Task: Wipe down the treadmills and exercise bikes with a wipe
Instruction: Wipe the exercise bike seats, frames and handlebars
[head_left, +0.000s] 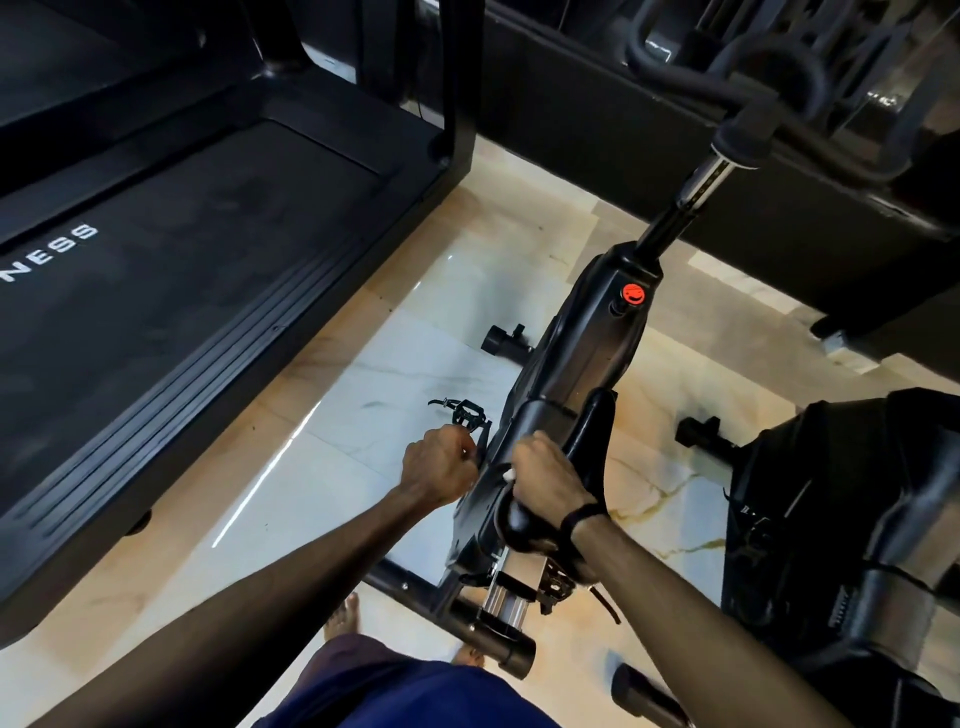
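Right hand (545, 475) gripping exercise bike (582, 358), marble floor (395, 374), treadmill (182, 270)

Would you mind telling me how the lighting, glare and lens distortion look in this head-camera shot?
Head view: dim overall, so the black exercise bike and treadmill lose detail; a bright streak of glare lies on the glossy marble floor; wide-angle bending curves the treadmill's edges; both hands look sharp.
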